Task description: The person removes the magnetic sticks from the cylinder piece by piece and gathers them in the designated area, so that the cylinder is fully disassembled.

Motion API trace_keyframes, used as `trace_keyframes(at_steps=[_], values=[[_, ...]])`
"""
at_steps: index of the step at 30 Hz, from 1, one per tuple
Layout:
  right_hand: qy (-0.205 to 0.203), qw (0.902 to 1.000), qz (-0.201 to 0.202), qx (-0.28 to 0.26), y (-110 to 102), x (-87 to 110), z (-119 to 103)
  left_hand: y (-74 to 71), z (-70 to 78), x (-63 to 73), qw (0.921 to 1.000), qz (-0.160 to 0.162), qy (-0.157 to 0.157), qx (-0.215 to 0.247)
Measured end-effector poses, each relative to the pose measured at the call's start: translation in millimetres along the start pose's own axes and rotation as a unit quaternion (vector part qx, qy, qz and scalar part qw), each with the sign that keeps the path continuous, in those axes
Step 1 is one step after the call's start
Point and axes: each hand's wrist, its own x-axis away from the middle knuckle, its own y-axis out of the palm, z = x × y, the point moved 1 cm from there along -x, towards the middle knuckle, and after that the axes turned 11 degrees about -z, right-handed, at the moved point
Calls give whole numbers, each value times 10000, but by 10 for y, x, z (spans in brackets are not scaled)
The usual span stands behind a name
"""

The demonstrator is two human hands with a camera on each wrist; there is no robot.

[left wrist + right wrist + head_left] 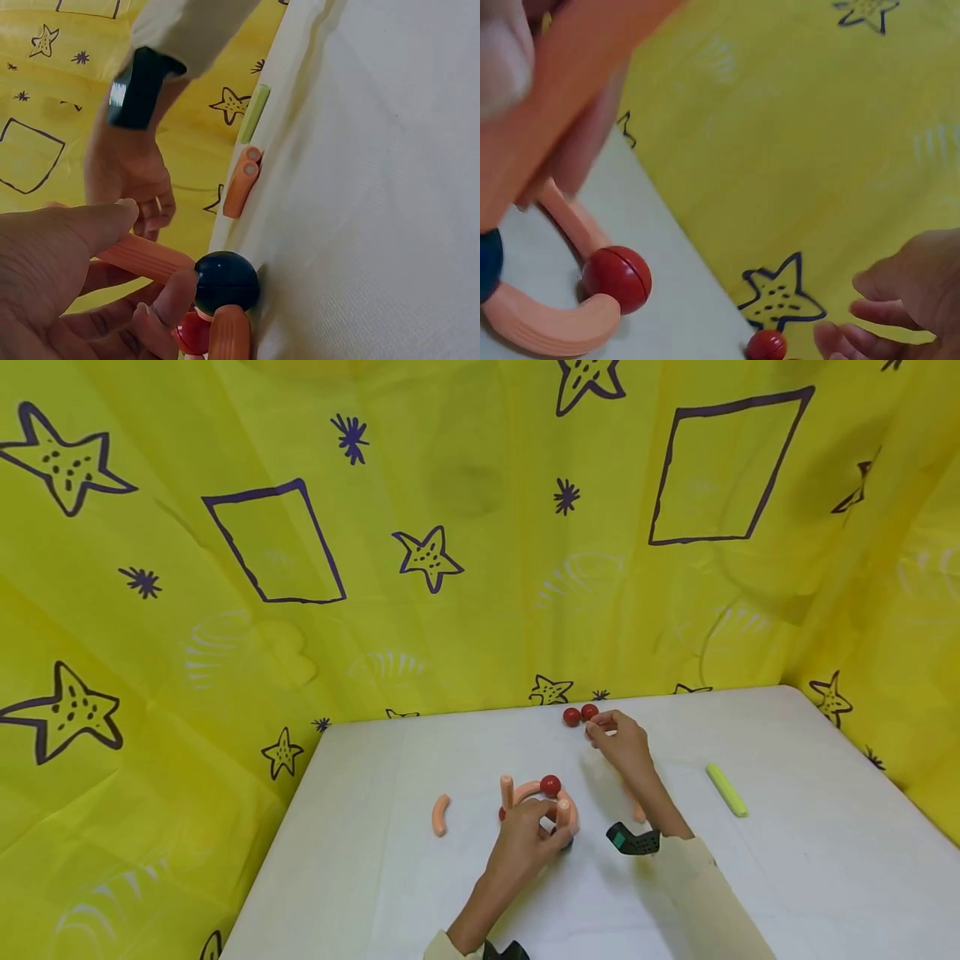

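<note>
Yellow cloth (480, 635) hung behind & along both sides of white surface (360, 893), w/ soft folds, esp. L & R; surface's far R corner rounded. Print on cloth, dk purple: spotted stars (67, 714) in var. sizes, sm. scribbled bursts (350, 439), two lg. four-sided outlines (273, 543), one upper L, other upper R. Also faint whitish fan-like marks (213, 647), scattered mid & lower cloth; some in R wrist view too.

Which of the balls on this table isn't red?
The glossy dark blue ball, beside the bare left hand; the other visible balls are all red.
</note>
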Motion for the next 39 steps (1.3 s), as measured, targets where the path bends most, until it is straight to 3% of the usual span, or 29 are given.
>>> trace_keyframes(at_steps=[3, 6, 11, 15, 17, 20, 28, 39], values=[[-183, 9975, -684, 68, -17, 146, -56, 10, -13, 13, 9999, -96, -99, -9], [-462, 9865, -1573, 31, -28, 282, -75, 28, -35, 34, 9996, -172, -206, 52], [-1553, 9480, -2774, 161, -58, 493, -75, 68, -77, 45, 9996, -148, -204, -147], [-2398, 9116, -3306, 455, -47, 632, -98, 78, -102, 55, 9991, -156, -291, -250], [-2603, 9013, -3419, 544, -20, 686, -109, 77, -108, 56, 9986, -249, -433, -149], [-2762, 8947, -3437, 714, 38, 740, -105, 71, -111, 55, 9971, -403, -640, 47], [-2919, 8913, -3350, 900, 196, 773, -20, 76, -110, 42, 9973, -409, -605, -97], [-3292, 8895, -2764, 1553, 290, 798, 39, 81, -107, 28, 9977, -345, -553, -159]])
